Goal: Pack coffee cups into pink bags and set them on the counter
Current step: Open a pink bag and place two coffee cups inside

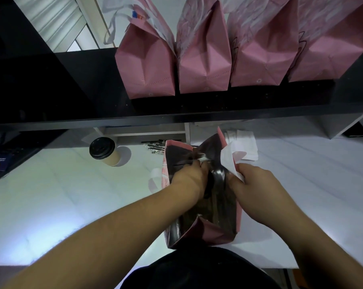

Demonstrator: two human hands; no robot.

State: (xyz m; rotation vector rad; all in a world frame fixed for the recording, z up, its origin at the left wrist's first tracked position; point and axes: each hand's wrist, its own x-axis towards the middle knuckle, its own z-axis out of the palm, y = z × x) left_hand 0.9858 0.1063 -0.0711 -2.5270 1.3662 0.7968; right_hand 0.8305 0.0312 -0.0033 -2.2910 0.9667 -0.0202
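Observation:
A pink bag (207, 232) with a dark shiny lining stands open on the white table in front of me. My left hand (189, 180) reaches into its mouth and grips the inner lining near the left rim. My right hand (253, 184) pinches the bag's right rim and its white handle. What lies inside the bag is hidden. A beige coffee cup (105, 152) with a black lid stands on the table to the left, apart from both hands. Several packed pink bags (147, 65) stand in a row on the black counter (218, 109) above.
A stack of white paper (247, 144) lies behind the open bag. Dark pens or utensils (155, 147) sit under the counter shelf. A black device with a blue card (1, 161) rests at the far left. The white table (51, 205) stretches on both sides.

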